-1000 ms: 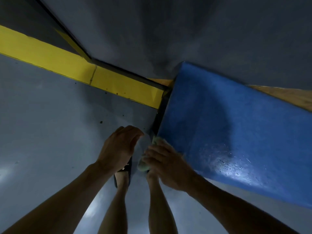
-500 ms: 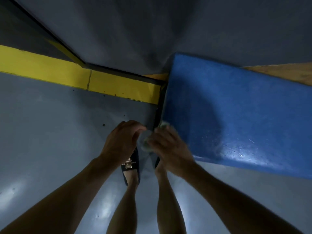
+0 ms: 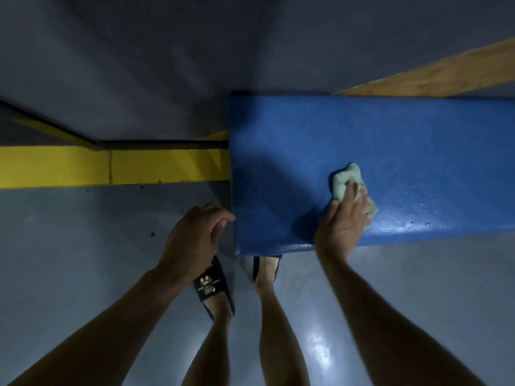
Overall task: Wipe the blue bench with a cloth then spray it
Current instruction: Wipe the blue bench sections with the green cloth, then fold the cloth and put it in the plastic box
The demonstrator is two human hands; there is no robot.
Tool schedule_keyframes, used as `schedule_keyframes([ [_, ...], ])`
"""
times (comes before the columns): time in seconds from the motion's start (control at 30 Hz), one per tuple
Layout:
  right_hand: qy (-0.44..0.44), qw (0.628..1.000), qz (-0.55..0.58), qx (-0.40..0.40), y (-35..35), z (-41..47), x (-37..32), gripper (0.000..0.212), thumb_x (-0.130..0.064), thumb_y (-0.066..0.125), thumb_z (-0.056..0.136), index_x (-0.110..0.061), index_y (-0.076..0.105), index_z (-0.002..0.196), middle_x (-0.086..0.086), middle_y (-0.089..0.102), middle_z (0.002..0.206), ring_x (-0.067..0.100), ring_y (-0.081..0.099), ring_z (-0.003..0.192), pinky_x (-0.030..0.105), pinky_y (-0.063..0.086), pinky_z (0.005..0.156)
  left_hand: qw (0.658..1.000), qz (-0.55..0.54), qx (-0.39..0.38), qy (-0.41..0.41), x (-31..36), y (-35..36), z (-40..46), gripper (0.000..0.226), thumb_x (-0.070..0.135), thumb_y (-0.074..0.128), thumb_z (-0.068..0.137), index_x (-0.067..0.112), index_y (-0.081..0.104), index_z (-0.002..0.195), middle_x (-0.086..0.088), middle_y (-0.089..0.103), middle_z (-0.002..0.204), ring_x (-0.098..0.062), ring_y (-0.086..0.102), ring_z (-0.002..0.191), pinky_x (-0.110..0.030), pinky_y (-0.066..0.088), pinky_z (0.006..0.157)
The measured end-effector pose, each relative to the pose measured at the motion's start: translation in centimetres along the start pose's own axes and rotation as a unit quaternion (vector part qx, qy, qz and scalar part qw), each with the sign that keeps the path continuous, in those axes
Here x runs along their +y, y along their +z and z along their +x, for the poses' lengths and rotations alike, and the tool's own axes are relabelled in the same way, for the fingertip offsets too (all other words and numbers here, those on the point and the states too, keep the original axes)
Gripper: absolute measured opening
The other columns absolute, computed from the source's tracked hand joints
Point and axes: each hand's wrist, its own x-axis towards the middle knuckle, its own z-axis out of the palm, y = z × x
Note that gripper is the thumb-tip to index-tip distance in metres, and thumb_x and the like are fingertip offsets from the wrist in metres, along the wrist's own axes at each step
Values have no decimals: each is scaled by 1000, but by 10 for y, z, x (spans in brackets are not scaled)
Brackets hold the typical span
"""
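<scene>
Your right hand [image 3: 342, 224] presses the pale green cloth [image 3: 347, 181] flat on the blue counter [image 3: 390, 140] near its front edge — fingers straight, cloth partly hidden beneath them. Your left hand [image 3: 195, 238] hangs loosely curled, holding nothing, just off the counter's left end. The counter runs on rightward — cut off by the frame.
</scene>
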Motion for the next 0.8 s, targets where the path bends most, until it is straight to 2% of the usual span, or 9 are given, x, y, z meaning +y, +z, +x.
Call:
schedule_keyframes([
  [0.03, 17, 999, 19, 21, 11, -15, -13, 54, -24, 32, 105, -10, 35, 157, 17, 32, 164, 38, 29, 152, 62, 20, 121, 1000, 3, -2, 4, 1, 0, 1, 23, 13, 50, 100, 25, 68, 110, 11, 66, 108, -7, 53, 95, -24, 38, 75],
  [0.07, -14, 1000, 24, 14, 19, -35, -26, 55, -24, 29, 104, -8, 35, 156, 20, 34, 162, 40, 29, 151, 63, 20, 121, 1000, 8, -6, 7, 2, 0, 2, 24, 14, 50, 100, 25, 67, 111, 12, 66, 109, -8, 54, 96, -24, 39, 76],
  [0.17, -224, 967, -22, -123, 26, -97, -44, 60, -24, 30, 100, -16, 23, 159, 14, 23, 168, 32, 11, 158, 57, 12, 127, 999, 25, -9, 23, 5, 0, 6, 24, 16, 46, 102, 25, 66, 112, 11, 65, 111, -13, 56, 99, -27, 42, 78],
  [0.23, -313, 935, -32, -167, 21, -102, -37, 61, -29, 34, 99, -20, 23, 159, 8, 16, 170, 26, 4, 159, 51, 7, 127, 999, 33, -6, 27, 9, 2, 8, 25, 19, 42, 101, 25, 65, 109, 10, 64, 108, -14, 56, 98, -30, 46, 78],
  [0.37, -436, 880, -69, -175, 15, -64, -5, 59, -28, 50, 99, -18, 36, 156, 5, 23, 168, 24, 18, 156, 49, 20, 127, 999, 42, -13, 29, 28, 8, 14, 26, 21, 40, 102, 25, 65, 103, 13, 60, 102, -11, 56, 98, -30, 47, 79],
  [0.43, -440, 881, -59, -165, 9, -40, 11, 57, -26, 54, 99, -19, 41, 154, 5, 32, 166, 24, 27, 154, 46, 19, 127, 998, 41, -22, 32, 41, 14, 18, 23, 15, 44, 103, 25, 66, 104, 15, 59, 103, -9, 55, 99, -29, 47, 80],
  [0.57, -353, 925, -80, -113, -13, 18, 54, 59, -23, 47, 91, -14, 47, 149, 10, 42, 160, 28, 35, 150, 39, 4, 127, 998, 31, -31, 41, 76, 31, 33, 22, 15, 48, 101, 26, 65, 107, 19, 59, 107, -8, 57, 102, -28, 48, 82],
  [0.7, -276, 951, -70, -124, -47, 72, 123, 67, -18, 51, 92, -15, 35, 157, 11, 29, 166, 30, 22, 155, 38, -3, 127, 997, 30, -40, 57, 127, 60, 51, 21, 18, 47, 101, 24, 66, 108, 16, 60, 109, -6, 56, 104, -24, 46, 88],
  [0.8, -213, 970, -40, -107, -79, 104, 186, 70, -5, 55, 95, -17, 30, 159, 9, 22, 169, 28, 14, 157, 43, 3, 127, 995, 44, -52, 72, 171, 93, 57, 22, 21, 45, 102, 25, 66, 107, 15, 61, 109, -10, 58, 104, -33, 49, 91],
])
